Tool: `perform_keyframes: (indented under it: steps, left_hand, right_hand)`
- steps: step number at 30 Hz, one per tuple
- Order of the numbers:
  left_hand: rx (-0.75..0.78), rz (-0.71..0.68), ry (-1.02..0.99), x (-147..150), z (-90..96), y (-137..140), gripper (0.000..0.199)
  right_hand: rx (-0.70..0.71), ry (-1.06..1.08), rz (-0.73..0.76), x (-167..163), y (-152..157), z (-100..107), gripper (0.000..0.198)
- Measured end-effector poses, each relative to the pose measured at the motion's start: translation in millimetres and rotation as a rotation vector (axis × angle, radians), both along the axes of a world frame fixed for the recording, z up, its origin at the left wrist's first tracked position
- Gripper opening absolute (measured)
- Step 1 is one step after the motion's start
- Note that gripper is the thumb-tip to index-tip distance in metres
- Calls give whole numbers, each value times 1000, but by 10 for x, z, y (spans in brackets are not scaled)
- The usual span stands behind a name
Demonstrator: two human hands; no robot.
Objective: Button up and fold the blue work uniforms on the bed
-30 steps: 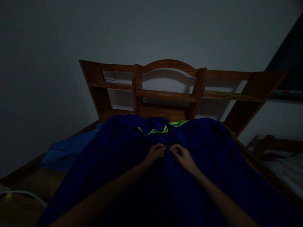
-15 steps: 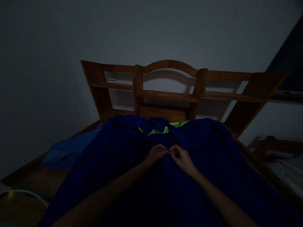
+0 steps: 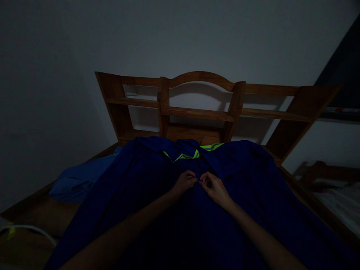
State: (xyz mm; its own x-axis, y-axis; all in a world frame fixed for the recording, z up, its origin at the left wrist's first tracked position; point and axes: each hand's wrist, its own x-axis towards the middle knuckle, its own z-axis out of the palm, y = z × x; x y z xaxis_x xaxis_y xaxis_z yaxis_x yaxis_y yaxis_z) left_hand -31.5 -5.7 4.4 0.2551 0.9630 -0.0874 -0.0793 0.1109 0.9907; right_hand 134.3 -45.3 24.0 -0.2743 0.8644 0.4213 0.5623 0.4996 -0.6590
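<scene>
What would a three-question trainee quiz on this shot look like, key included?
1. True or false: the wooden headboard stands beyond the blue jacket.
2. The band near the jacket's top is: (a) red, (b) lime and grey, (c) orange.
3. Where over the jacket are the left hand and right hand?

Key: 1. True. 2. b. 3. Close together, near its middle.

- Your head-mounted camera looks forward and down.
- Your left hand [image 3: 184, 184] and right hand [image 3: 216, 189] appear near, below centre.
- Farther off, you face the wooden headboard [image 3: 198, 112].
</scene>
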Motion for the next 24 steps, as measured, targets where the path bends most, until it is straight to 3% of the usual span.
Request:
perform_keyframes:
  steps: [24]
  left_hand:
    - [15,-22,19,-9,99,-69,22]
  right_hand:
    - [2,-6,0,-6,-8,18,10]
